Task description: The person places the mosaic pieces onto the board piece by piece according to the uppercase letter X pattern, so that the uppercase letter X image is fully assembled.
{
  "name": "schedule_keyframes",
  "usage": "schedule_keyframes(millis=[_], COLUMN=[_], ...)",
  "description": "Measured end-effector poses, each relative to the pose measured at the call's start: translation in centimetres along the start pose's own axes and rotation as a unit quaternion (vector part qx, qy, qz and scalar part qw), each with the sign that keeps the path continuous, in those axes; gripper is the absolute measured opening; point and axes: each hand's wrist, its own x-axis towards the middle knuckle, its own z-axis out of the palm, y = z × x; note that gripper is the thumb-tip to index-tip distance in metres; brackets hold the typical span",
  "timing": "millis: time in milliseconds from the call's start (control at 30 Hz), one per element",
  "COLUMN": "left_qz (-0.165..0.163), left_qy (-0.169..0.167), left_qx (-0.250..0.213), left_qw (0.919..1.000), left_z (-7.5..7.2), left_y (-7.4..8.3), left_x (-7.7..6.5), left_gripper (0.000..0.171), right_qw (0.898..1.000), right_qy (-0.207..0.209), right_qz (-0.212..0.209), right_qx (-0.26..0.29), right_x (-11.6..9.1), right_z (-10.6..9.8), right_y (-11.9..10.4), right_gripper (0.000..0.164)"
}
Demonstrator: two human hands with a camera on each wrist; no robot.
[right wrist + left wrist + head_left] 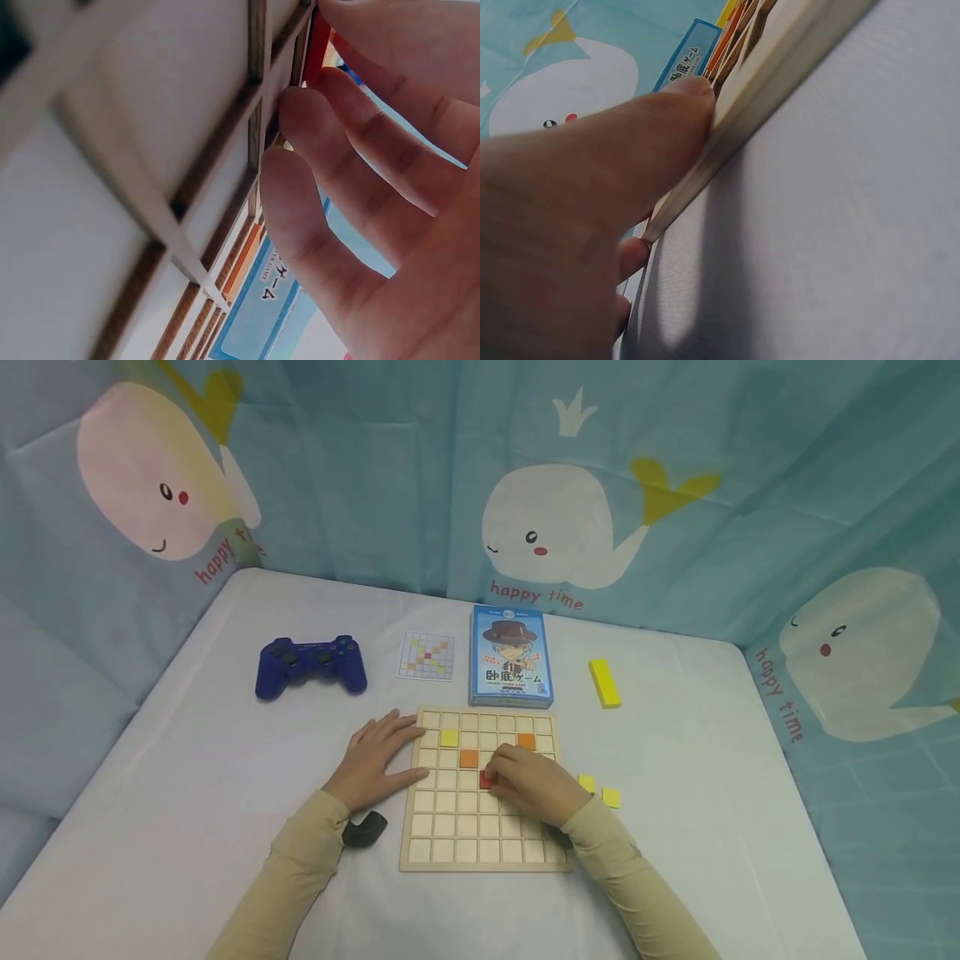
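One wooden grid board [444,825] is touched at its left edge by the left hand [377,762], fingers spread wide, while at its middle a red tile [486,780] is pinched by the right hand [538,785]. Two loose yellow tiles [611,797] are laid beyond its right edge, and two orange tiles [468,759] and a yellow tile [448,738] are seated farther up. Toward the tabletop's [712,827] far edge, a blue controller [311,667], patterned card [426,656], game box [512,658] and yellow block [604,683] are set left to right.
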Motion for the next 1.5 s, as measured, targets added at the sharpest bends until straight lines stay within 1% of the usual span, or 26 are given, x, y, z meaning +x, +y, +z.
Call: schedule_keyframes(millis=[267, 500, 567, 667, 733, 800, 967, 1100, 1267, 1400, 1500], left_qz=[-0.001, -0.005, -0.005, -0.005, -0.004, -0.004, -0.003, -0.002, 0.001, 0.001, 0.002], left_qy=[0.002, -0.002, -0.002, -0.001, 0.0, 0.0, 0.001, 0.004, 0.007, 0.008, 0.009], left_qx=[-0.001, 0.003, 0.003, 0.002, 0.001, -0.001, 0.003, 0.003, 0.001, 0.0, 0.0], left_qw=[1.0, 1.0, 1.0, 1.0, 1.0, 1.0, 1.0, 1.0, 1.0, 1.0, 1.0], left_z=[0.0, 0.0, 0.0, 0.0, 0.1, 0.1, 0.2, 0.2, 0.3, 0.2, 0.1], left_y=[0.0, 0.0, 0.0, 0.0, -0.1, 0.0, 0.0, 0.0, 0.0, 0.1, 0.2], left_x=[0.0, 0.0, 0.0, 0.0, 0.0, -0.1, -0.1, -0.1, -0.2, -0.1, -0.1], left_gripper=[0.064, 0.064, 0.064, 0.064, 0.064, 0.064, 0.064, 0.064, 0.064, 0.063, 0.063], right_qw=[1.0, 1.0, 1.0, 0.999, 0.998, 0.998, 0.993, 0.985, 0.973, 0.967, 0.967], right_qy=[0.001, 0.004, 0.004, 0.002, 0.004, 0.014, 0.05, 0.078, 0.114, 0.128, 0.118], right_qz=[0.004, 0.002, 0.007, 0.028, 0.045, 0.053, 0.091, 0.149, 0.197, 0.217, 0.223], right_qx=[0.0, -0.002, -0.007, -0.023, -0.035, -0.043, -0.053, -0.043, -0.045, -0.044, -0.025], right_x=[0.0, 0.1, -0.1, -0.6, -1.4, -2.4, -5.9, -9.0, -12.3, -13.6, -13.8], right_z=[-0.1, -0.2, -0.4, -0.9, -1.3, -1.9, -2.8, -2.7, -2.2, -2.0, -2.0], right_y=[-0.2, -0.3, -0.4, -0.3, 0.0, 0.3, 1.4, 2.5, 3.5, 3.9, 4.0], right_gripper=[0.011, 0.009, 0.009, 0.011, 0.013, 0.015, 0.021, 0.023, 0.024, 0.026, 0.026])
